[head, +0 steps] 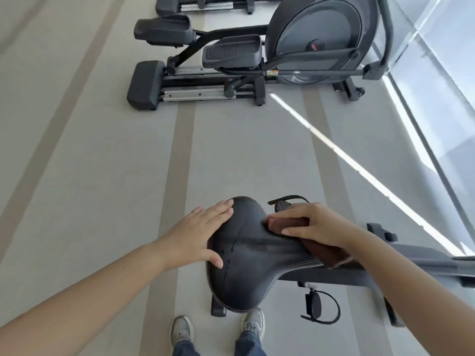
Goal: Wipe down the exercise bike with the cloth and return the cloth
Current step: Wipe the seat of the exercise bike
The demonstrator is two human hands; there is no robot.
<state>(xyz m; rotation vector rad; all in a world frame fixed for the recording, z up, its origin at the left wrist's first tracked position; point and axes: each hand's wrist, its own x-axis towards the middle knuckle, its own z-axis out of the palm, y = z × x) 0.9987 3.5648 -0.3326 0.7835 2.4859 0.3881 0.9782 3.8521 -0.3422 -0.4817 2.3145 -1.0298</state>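
A pale grey floor (102, 150) with broad tan stripes (183, 150) runs ahead. A dark grey elliptical trainer (321, 34) stands on it, with a second elliptical trainer (167, 6) beyond. At right, a glass window wall (437, 78) throws a bright sunlight strip (347, 156) across the floor.

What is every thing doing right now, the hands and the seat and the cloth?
Seat: black, cloth pressed near its narrow end.
Left hand: flat on the seat's edge, fingers straight.
Right hand: grips the cloth against the seat.
Cloth: brown, folded, on the seat.
Elliptical: behind, nobody on it.
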